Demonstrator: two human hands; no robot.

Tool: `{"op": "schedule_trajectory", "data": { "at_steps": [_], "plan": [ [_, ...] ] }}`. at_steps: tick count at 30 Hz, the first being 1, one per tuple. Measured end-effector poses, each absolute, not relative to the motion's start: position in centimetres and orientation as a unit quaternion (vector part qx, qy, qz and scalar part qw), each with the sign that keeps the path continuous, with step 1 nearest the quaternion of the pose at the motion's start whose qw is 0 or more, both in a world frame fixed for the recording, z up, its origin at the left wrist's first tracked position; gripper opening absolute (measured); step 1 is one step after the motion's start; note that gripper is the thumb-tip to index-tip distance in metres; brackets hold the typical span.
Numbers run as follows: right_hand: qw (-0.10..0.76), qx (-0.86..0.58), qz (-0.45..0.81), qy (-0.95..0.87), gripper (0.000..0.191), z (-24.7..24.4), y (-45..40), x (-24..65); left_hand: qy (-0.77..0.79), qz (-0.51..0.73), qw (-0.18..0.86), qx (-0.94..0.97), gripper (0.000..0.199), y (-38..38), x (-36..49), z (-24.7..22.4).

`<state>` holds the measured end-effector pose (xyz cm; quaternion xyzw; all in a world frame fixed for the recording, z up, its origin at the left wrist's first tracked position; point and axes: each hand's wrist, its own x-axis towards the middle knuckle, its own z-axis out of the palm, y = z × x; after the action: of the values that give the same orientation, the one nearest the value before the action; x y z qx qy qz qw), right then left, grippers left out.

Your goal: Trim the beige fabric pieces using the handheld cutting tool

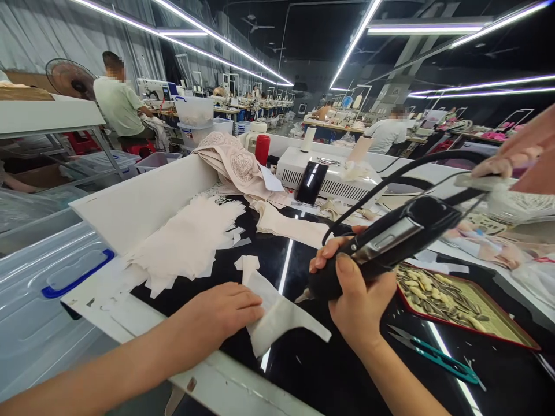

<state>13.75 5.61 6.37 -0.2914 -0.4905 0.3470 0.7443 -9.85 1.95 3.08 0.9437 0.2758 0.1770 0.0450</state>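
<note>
My right hand [359,294] is wrapped round a black corded hand tool [390,237] with a silver side panel. Its small pointed tip [304,296] aims down and left, just above the black glossy tabletop [312,358]. With fingers stretched out, my left hand [234,309] lies flat on the left edge of a thin off-white fabric piece [277,318], shaped with narrow ends. The tip is near this fabric, apart from it as far as I can see. Left of it lies a spread pile of pale fabric pieces [182,248]. A longer beige strip [290,225] lies behind.
Teal thread snips [442,355] and a tray [515,326] of seeds and peanuts lie at right. Another person's hand [507,159] is by the tool's rear end. Behind stand a phone [311,182], a white machine box [286,164] and a red bottle [262,150]. A white panel [143,202] borders the left.
</note>
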Motion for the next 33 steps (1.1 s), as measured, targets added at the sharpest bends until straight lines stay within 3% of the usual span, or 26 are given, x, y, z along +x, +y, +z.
{"op": "schedule_trajectory", "data": {
  "at_steps": [5, 11, 14, 18, 21, 24, 33],
  "plan": [
    [0.761, -0.292, 0.330, -0.477, 0.038, 7.3, 5.6, 15.2, 0.327, 0.143, -0.029, 0.934, 0.050, 2.1, -9.5, 2.5],
    [0.748, -0.289, 0.349, -0.484, 0.035, 7.3, 3.3, 15.9, 0.382, 0.117, -0.107, 0.911, 0.021, 1.3, -5.9, 1.1],
    [0.743, -0.282, 0.356, -0.491, 0.037, 7.1, 2.6, 15.7, 0.390, 0.076, -0.075, 0.915, 0.006, 0.7, -3.9, 2.3],
    [0.738, -0.286, 0.363, -0.492, 0.034, 7.2, 1.9, 15.8, 0.411, 0.007, 0.051, 0.910, 0.005, 0.2, -3.3, 4.5],
    [0.741, -0.289, 0.359, -0.489, 0.035, 7.4, 1.2, 16.2, 0.408, 0.017, -0.001, 0.913, 0.014, 0.5, -4.2, 4.5],
    [0.747, -0.290, 0.351, -0.485, 0.037, 7.5, 0.5, 16.6, 0.348, 0.073, -0.042, 0.934, 0.023, 1.1, -4.9, 4.2],
    [0.756, -0.275, 0.342, -0.486, 0.036, 6.8, 0.0, 16.0, 0.052, 0.188, 0.050, 0.979, 0.019, 3.9, -2.7, 3.6]
  ]
}}
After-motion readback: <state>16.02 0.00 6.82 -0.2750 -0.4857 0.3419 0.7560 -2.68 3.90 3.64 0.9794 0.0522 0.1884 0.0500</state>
